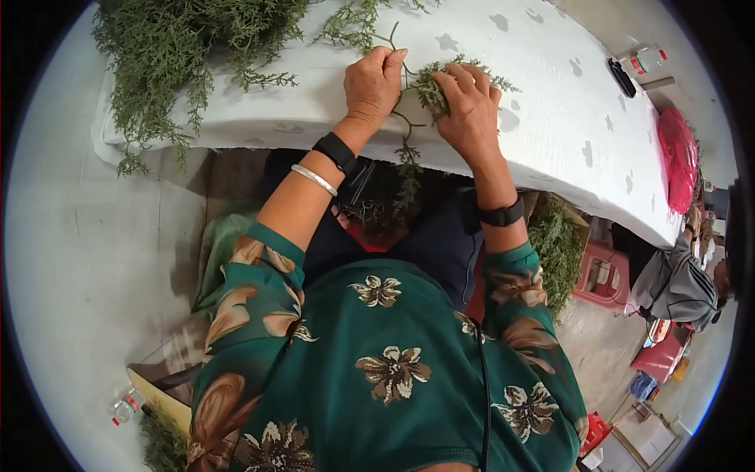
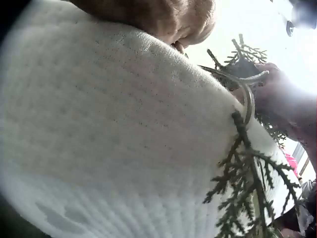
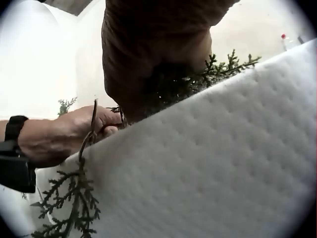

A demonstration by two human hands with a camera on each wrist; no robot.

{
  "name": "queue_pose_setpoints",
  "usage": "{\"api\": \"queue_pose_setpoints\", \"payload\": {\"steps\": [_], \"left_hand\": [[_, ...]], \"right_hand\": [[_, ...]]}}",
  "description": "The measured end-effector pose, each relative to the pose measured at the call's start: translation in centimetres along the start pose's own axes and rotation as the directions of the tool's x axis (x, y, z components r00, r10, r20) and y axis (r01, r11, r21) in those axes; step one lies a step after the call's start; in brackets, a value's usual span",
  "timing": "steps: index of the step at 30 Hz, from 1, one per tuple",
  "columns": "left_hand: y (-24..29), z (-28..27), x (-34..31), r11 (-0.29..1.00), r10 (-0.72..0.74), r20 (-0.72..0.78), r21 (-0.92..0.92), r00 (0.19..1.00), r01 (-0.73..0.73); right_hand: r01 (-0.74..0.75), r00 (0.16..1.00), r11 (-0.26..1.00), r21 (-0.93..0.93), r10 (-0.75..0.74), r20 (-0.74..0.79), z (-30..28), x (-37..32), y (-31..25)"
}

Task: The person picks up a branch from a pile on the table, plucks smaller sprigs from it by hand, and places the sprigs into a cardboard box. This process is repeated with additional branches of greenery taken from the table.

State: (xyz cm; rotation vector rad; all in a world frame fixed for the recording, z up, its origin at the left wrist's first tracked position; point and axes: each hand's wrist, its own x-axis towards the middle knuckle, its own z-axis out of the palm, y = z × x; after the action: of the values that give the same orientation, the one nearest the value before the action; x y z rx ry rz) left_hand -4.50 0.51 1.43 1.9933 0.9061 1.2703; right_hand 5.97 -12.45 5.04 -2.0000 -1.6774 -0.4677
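Note:
My left hand (image 1: 373, 85) pinches a thin green-brown stem between thumb and fingers, near the front edge of the cloth-covered table. Just to its right, my right hand (image 1: 472, 114) curls its fingers over a leafy green sprig (image 1: 430, 88) on the same branch. A lower sprig (image 1: 407, 161) with scale-like leaves dangles over the table edge between the two wrists. In the left wrist view this hanging sprig (image 2: 255, 181) shows against the white cloth, its upper stem bent in a loop. My right palm hides part of the foliage it holds.
A large heap of greenery (image 1: 204, 47) lies on the table's left, and a loose sprig (image 1: 346, 31) lies behind my left hand. At right are a black object (image 1: 620, 77), a bottle (image 1: 646, 60) and a pink bag (image 1: 678, 157). Another person (image 1: 678, 283) is at far right.

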Motion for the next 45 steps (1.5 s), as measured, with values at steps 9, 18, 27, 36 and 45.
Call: {"api": "queue_pose_setpoints", "payload": {"steps": [9, 18, 27, 36, 45], "left_hand": [[-0.1, 0.1, 0.3, 1.0, -0.012, 0.017, -0.022, 1.0, 0.012], [-0.1, 0.2, 0.2, 0.999, -0.003, -0.01, -0.039, 1.0, 0.003], [-0.2, 0.2, 0.1, 1.0, 0.014, -0.005, -0.022, 1.0, -0.014], [-0.4, 0.0, 0.3, 0.998, -0.01, -0.043, -0.06, 0.999, 0.007], [-1.1, 0.8, 0.4, 0.999, -0.02, -0.103, -0.047, 0.994, 0.015]], "right_hand": [[-0.147, 0.931, 0.981, 0.125, 0.095, 0.352, 0.1, 2.4, 2.3], [0.123, 0.972, 0.992, -0.014, -0.117, 0.206, 0.7, 2.0, 3.5], [0.054, 0.955, 0.999, 0.002, -0.052, 0.291, 0.3, 2.9, 2.6], [-0.027, 0.876, 0.999, -0.044, 0.045, 0.48, -3.4, -0.9, 0.5], [-0.384, 0.783, 0.628, 0.677, -0.168, 0.599, -5.7, -12.2, -3.1]]}}
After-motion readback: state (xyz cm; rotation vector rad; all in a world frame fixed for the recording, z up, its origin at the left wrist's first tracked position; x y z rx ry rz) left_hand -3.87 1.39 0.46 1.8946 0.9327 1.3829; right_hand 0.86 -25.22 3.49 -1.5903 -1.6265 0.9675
